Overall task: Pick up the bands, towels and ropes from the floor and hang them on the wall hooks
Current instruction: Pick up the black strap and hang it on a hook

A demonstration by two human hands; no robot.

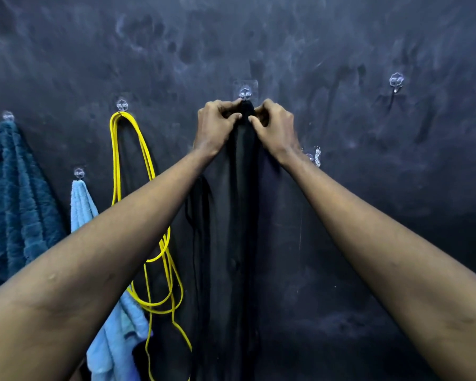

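Observation:
A long black cloth (235, 215) hangs down the dark wall from a clear hook (245, 93) at the centre. My left hand (216, 125) and my right hand (275, 125) both pinch its top edge right at that hook, one on each side. A yellow rope (146, 166) hangs in loops from the hook (122, 105) to the left. Further left, a dark teal towel (14, 199) hangs from a hook (8, 115), and a light blue towel (81, 204) from a lower hook (79, 173).
Two clear hooks carry nothing: one at the upper right (396, 81) and a lower one (315, 156) just behind my right wrist. The wall (368, 188) is dark and smudged. The floor is out of view.

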